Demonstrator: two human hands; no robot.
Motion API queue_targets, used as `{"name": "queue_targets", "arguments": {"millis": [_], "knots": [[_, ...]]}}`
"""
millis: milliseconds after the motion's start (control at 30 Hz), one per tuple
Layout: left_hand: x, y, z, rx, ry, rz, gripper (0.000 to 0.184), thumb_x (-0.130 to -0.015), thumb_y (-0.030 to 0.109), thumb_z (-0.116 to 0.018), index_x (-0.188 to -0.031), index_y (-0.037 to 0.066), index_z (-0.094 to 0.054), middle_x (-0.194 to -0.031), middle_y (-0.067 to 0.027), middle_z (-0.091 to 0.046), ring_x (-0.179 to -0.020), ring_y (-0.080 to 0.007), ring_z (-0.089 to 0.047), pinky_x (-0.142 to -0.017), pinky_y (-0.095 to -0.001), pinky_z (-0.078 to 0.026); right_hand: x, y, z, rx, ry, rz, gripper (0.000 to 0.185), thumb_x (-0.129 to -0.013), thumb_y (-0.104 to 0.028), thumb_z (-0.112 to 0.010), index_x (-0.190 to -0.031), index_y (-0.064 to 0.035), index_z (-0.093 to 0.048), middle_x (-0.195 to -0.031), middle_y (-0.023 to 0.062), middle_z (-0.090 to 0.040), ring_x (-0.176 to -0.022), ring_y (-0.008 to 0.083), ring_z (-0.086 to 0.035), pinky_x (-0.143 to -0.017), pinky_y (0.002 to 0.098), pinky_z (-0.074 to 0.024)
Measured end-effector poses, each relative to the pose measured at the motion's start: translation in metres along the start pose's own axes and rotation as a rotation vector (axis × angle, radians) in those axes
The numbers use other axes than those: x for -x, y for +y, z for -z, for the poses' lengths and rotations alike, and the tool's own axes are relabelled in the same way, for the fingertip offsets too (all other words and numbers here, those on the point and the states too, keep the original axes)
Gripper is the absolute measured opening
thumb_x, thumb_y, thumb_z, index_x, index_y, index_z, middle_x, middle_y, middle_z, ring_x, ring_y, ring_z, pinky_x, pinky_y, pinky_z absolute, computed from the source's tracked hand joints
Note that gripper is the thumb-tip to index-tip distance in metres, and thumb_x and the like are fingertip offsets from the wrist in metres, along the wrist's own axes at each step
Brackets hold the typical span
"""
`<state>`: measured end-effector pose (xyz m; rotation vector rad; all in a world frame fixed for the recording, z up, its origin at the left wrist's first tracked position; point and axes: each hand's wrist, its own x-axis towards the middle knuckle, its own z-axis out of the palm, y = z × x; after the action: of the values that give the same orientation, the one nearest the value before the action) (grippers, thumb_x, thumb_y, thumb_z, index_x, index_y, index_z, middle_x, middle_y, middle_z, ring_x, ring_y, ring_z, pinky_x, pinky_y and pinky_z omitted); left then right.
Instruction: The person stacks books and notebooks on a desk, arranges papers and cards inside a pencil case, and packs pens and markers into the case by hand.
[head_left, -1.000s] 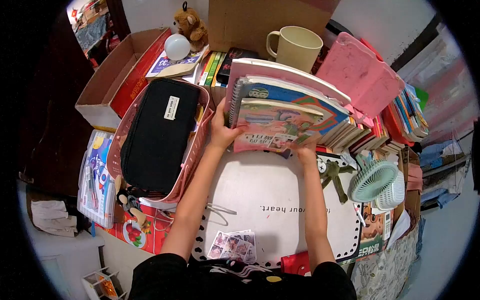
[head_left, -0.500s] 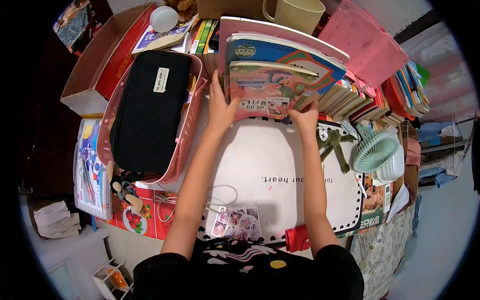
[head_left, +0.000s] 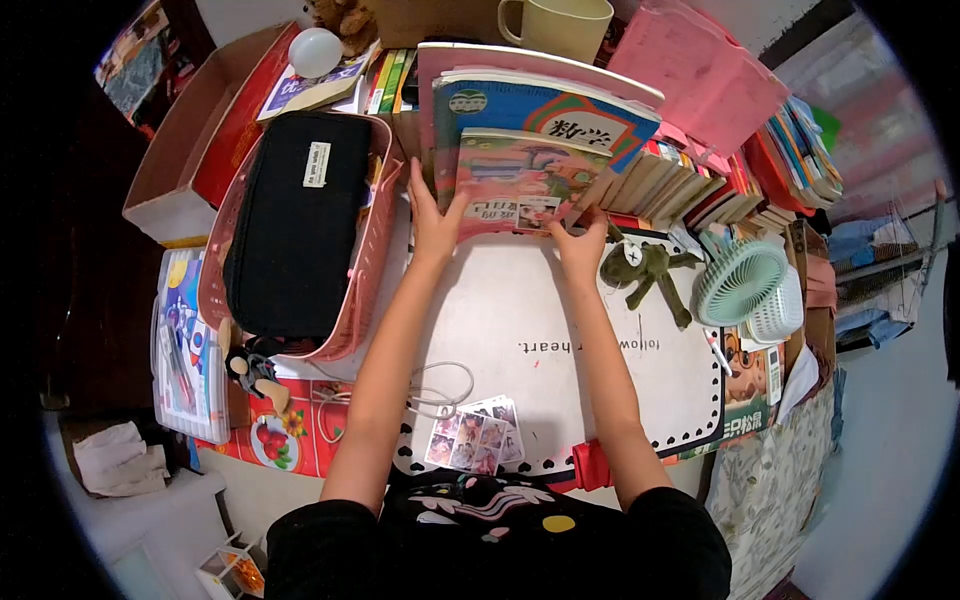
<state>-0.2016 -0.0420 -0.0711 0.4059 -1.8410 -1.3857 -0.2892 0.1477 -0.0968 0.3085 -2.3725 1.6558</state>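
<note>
A stack of upright books stands at the back of the desk, between my two hands. In front is a thin pink illustrated book [head_left: 535, 170], then a blue textbook [head_left: 510, 105] and a pink-backed board or book [head_left: 428, 75]. My left hand [head_left: 436, 222] presses along the stack's left side with fingers stretched upward and thumb at the front. At the lower right corner, my right hand [head_left: 582, 247] grips the stack, its fingers partly behind it. A green plush toy [head_left: 645, 265] lies just right of that hand.
Left of the stack, a pink basket [head_left: 345, 335] holds a black pencil case [head_left: 295, 230]. A row of books [head_left: 665, 185], a green fan [head_left: 742, 283] and a pink box [head_left: 700, 80] stand right. Photo cards [head_left: 475, 440], a white cable [head_left: 440, 395] and a red wallet [head_left: 592, 465] lie near me.
The stack has shifted slightly left, its right edge turning so more of the blue cover shows. My right hand has moved left with it; the view has also shifted a little.
</note>
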Motion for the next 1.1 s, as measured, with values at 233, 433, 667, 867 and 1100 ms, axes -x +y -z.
{"name": "queue_targets", "arguments": {"millis": [233, 433, 667, 867, 1100], "knots": [[0.006, 0.025, -0.004, -0.141, 0.038, -0.179, 0.078, -0.074, 0.021, -0.060, -0.131, 0.000, -0.012, -0.131, -0.0205, -0.018, -0.122, -0.0324, -0.021, -0.100, -0.0384, -0.017, 0.027, -0.025, -0.002, 0.159, 0.047, -0.023, 0.075, -0.055, -0.027, -0.076, -0.112, 0.0030, -0.037, -0.106, 0.0166, -0.041, -0.095, 0.0276, -0.045, -0.082, 0.0354, -0.0386], [0.001, 0.030, -0.009, -0.085, 0.080, -0.118, 0.083, -0.071, 0.019, -0.063, -0.131, -0.002, -0.010, -0.132, -0.0229, -0.017, -0.122, -0.0356, -0.019, -0.101, -0.0399, -0.016, 0.028, -0.027, 0.000, 0.132, 0.011, -0.027, 0.076, -0.056, -0.023, -0.076, -0.114, 0.0040, -0.036, -0.107, 0.0179, -0.040, -0.097, 0.0286, -0.044, -0.084, 0.0349, -0.0381], [0.014, 0.035, -0.006, -0.132, 0.044, -0.070, 0.087, -0.069, 0.023, -0.066, -0.131, -0.002, -0.010, -0.133, -0.0224, -0.015, -0.123, -0.0355, -0.017, -0.101, -0.0399, -0.016, 0.035, -0.025, 0.001, 0.183, 0.006, 0.006, 0.080, -0.054, -0.023, -0.078, -0.115, 0.0050, -0.034, -0.109, 0.0168, -0.041, -0.097, 0.0256, -0.045, -0.085, 0.0338, -0.0385], [0.018, 0.040, -0.008, -0.124, 0.056, -0.089, 0.090, -0.068, 0.023, -0.067, -0.131, -0.002, -0.009, -0.134, -0.0215, -0.012, -0.124, -0.0344, -0.016, -0.102, -0.0394, -0.016, 0.035, -0.028, 0.005, 0.152, -0.023, 0.034, 0.080, -0.053, -0.020, -0.077, -0.116, 0.0038, -0.034, -0.110, 0.0169, -0.040, -0.100, 0.0262, -0.044, -0.087, 0.0342, -0.0371], [0.053, 0.085, 0.012, -0.111, 0.017, -0.130, 0.083, -0.068, 0.015, -0.066, -0.131, 0.000, -0.013, -0.133, -0.0171, -0.018, -0.121, -0.0284, -0.023, -0.098, -0.0378, -0.023, 0.044, -0.028, 0.019, 0.069, -0.159, -0.079, 0.082, -0.053, -0.014, -0.074, -0.121, 0.0024, -0.031, -0.111, 0.0183, -0.039, -0.101, 0.0294, -0.042, -0.083, 0.0354, -0.0396]]}}
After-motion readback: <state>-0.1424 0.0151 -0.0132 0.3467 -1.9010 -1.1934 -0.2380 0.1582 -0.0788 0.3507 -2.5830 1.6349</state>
